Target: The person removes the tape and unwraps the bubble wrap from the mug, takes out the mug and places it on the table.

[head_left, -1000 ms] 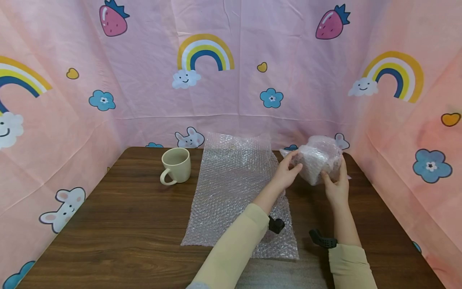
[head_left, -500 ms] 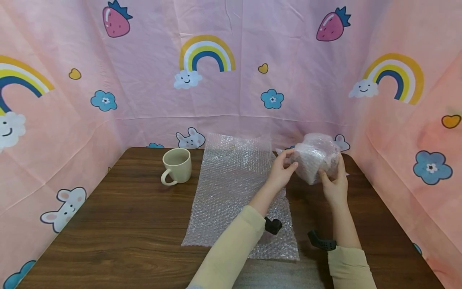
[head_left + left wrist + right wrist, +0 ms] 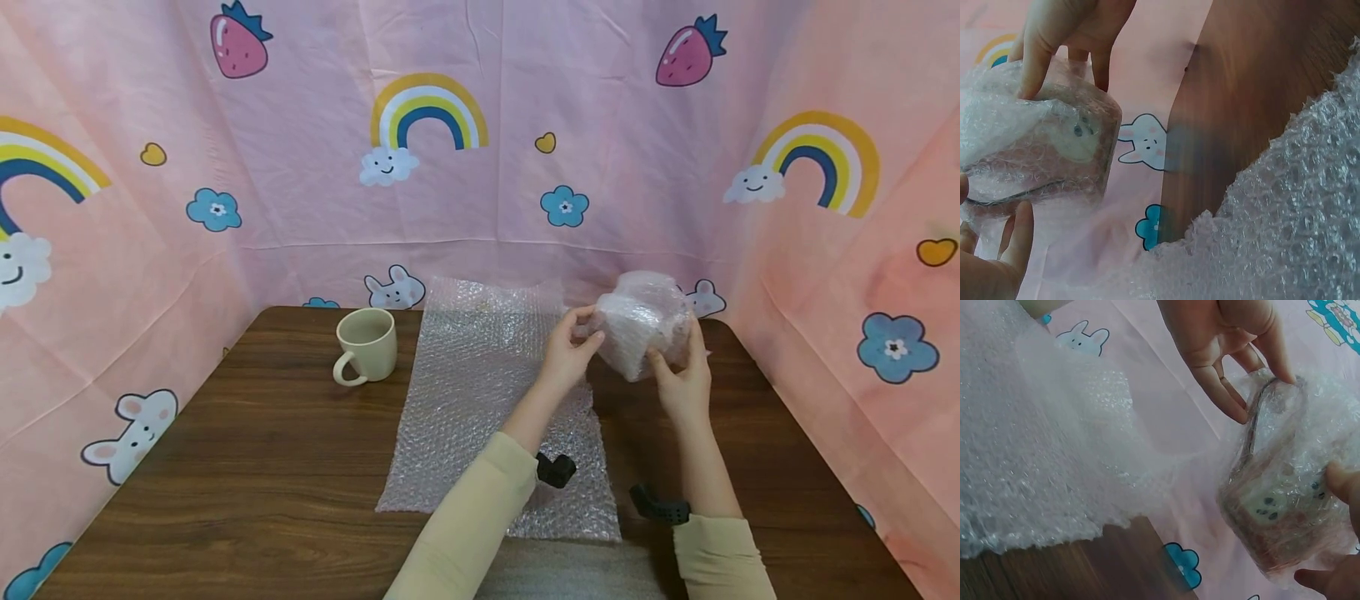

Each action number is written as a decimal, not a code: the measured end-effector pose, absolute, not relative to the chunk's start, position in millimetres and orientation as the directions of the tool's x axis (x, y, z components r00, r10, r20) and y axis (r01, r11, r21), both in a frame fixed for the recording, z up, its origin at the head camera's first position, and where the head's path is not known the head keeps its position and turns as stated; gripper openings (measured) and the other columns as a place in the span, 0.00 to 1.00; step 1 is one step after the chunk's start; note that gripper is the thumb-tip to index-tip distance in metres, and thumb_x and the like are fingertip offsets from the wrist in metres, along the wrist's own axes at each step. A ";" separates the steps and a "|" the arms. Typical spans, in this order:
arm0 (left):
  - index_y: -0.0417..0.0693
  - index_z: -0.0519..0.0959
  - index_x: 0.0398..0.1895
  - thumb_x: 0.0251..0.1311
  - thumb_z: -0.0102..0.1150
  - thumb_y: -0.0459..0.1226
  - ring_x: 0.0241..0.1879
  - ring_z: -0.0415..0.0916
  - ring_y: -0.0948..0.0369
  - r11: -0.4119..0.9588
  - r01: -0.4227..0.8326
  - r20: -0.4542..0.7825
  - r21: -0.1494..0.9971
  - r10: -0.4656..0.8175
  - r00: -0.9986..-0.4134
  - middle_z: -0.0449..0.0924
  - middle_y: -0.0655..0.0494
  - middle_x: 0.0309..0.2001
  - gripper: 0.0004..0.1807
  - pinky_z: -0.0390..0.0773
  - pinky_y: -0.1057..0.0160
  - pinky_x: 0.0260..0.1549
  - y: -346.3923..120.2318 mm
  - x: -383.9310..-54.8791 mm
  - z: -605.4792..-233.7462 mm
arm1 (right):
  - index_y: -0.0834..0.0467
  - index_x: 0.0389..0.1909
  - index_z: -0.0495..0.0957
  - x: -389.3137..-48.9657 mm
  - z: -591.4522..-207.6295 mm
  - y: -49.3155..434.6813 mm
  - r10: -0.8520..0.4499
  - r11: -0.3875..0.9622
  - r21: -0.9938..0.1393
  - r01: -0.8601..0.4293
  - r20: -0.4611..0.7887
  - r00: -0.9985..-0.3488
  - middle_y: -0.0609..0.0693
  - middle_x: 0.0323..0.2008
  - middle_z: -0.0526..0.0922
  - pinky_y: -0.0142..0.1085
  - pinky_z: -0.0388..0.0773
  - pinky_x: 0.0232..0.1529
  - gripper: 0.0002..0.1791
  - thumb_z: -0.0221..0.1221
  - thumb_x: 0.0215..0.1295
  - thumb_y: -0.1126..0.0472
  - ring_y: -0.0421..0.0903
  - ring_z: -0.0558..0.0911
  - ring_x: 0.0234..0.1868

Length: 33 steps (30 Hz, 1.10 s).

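Note:
Both hands hold up a bubble-wrapped bundle (image 3: 641, 312) at the back right of the table. My left hand (image 3: 564, 350) pinches its left side between thumb and fingers. On the right side my right hand (image 3: 684, 385) grips it, thumb toward the front. Through the plastic in the right wrist view, the bundle (image 3: 1285, 512) shows a brownish body with a pale, dark-spotted patch. A dark-edged loop like a handle lies under my left fingers (image 3: 1225, 400). In the left wrist view the wrapped bundle (image 3: 1066, 137) sits between both hands.
A flat sheet of bubble wrap (image 3: 480, 392) covers the table's middle, running up to the back edge. Left of it stands a cream mug (image 3: 367, 346), its handle toward the front left. A greyish sheet (image 3: 573, 571) lies at the front edge. Patterned cloth (image 3: 495, 200) surrounds the wooden table (image 3: 277, 467).
Both hands have shifted the bundle a little to the left and slightly upward, keeping their grip on it. The mug and the bubble wrap sheet stay in place.

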State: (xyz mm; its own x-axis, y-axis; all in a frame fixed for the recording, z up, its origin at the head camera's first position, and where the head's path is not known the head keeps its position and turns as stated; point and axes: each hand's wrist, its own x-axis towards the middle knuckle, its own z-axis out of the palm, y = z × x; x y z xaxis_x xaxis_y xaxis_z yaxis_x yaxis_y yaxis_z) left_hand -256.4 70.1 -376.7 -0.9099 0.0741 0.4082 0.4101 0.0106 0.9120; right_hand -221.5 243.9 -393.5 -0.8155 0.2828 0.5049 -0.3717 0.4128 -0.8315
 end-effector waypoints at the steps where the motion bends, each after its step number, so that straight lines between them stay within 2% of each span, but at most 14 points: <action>1: 0.43 0.76 0.56 0.60 0.60 0.27 0.43 0.74 0.62 0.006 0.401 0.400 0.916 0.070 -0.914 0.78 0.52 0.51 0.20 0.78 0.64 0.37 68.6 -256.1 -377.1 | 0.49 0.75 0.52 -221.2 -393.5 242.5 0.283 0.416 -0.830 -0.372 0.507 -0.814 0.58 0.66 0.65 0.31 0.68 0.49 0.44 0.63 0.61 0.69 0.58 0.71 0.56; 5: 0.44 0.76 0.56 0.60 0.60 0.27 0.38 0.75 0.61 -0.003 0.387 0.386 0.922 0.056 -0.921 0.78 0.53 0.50 0.19 0.80 0.60 0.34 62.0 -254.1 -376.8 | 0.51 0.74 0.55 -220.3 -393.4 237.4 0.290 0.428 -0.826 -0.366 0.509 -0.811 0.58 0.66 0.66 0.34 0.67 0.50 0.43 0.64 0.61 0.68 0.56 0.71 0.57; 9: 0.40 0.77 0.54 0.58 0.61 0.26 0.43 0.75 0.58 0.010 0.440 0.439 0.898 0.034 -0.898 0.79 0.50 0.49 0.19 0.77 0.65 0.40 55.2 -253.1 -374.2 | 0.56 0.73 0.54 -219.8 -391.6 232.1 0.289 0.420 -0.830 -0.367 0.506 -0.813 0.59 0.67 0.63 0.44 0.66 0.55 0.43 0.64 0.60 0.70 0.56 0.67 0.61; 12: 0.39 0.77 0.54 0.58 0.61 0.25 0.41 0.76 0.55 0.000 0.445 0.445 0.896 0.030 -0.895 0.79 0.47 0.49 0.19 0.77 0.67 0.38 49.6 -252.0 -371.9 | 0.60 0.73 0.55 -219.7 -389.8 228.0 0.287 0.398 -0.831 -0.388 0.514 -0.808 0.61 0.68 0.62 0.51 0.64 0.59 0.43 0.64 0.59 0.72 0.59 0.65 0.63; 14: 0.38 0.76 0.55 0.58 0.61 0.24 0.39 0.76 0.53 -0.017 0.440 0.441 0.898 0.033 -0.897 0.78 0.45 0.50 0.20 0.78 0.67 0.36 45.8 -251.8 -371.0 | 0.61 0.72 0.56 -219.5 -389.1 225.1 0.287 0.392 -0.829 -0.399 0.523 -0.803 0.61 0.67 0.62 0.52 0.61 0.61 0.42 0.65 0.58 0.72 0.59 0.64 0.64; 17: 0.35 0.75 0.55 0.58 0.60 0.23 0.37 0.76 0.49 -0.048 0.429 0.431 0.902 0.039 -0.902 0.77 0.41 0.50 0.20 0.80 0.65 0.34 39.5 -251.9 -370.9 | 0.57 0.72 0.57 -219.0 -389.4 220.1 0.283 0.403 -0.820 -0.406 0.534 -0.797 0.58 0.67 0.64 0.51 0.61 0.62 0.42 0.66 0.57 0.70 0.56 0.64 0.65; 20: 0.32 0.75 0.54 0.58 0.59 0.21 0.35 0.76 0.52 -0.075 0.402 0.405 0.913 0.043 -0.913 0.77 0.39 0.49 0.20 0.81 0.56 0.36 33.4 -250.7 -370.6 | 0.52 0.71 0.59 -217.9 -390.2 214.3 0.278 0.406 -0.819 -0.406 0.534 -0.799 0.54 0.66 0.66 0.50 0.63 0.61 0.42 0.67 0.57 0.66 0.52 0.66 0.64; 25: 0.36 0.75 0.55 0.59 0.58 0.23 0.34 0.74 0.61 -0.081 0.348 0.352 0.934 0.050 -0.935 0.77 0.46 0.49 0.19 0.80 0.51 0.40 23.0 -245.9 -370.5 | 0.50 0.70 0.61 -215.6 -391.4 205.0 0.276 0.400 -0.823 -0.403 0.528 -0.803 0.54 0.62 0.70 0.50 0.68 0.53 0.41 0.69 0.56 0.64 0.52 0.70 0.58; 33: 0.38 0.76 0.55 0.59 0.59 0.24 0.34 0.74 0.59 -0.041 0.363 0.364 0.931 0.041 -0.931 0.78 0.46 0.49 0.19 0.80 0.49 0.39 6.8 -241.7 -374.7 | 0.49 0.69 0.63 -214.3 -394.3 193.0 0.275 0.371 -0.850 -0.374 0.486 -0.830 0.56 0.56 0.73 0.33 0.70 0.40 0.42 0.71 0.54 0.63 0.47 0.73 0.48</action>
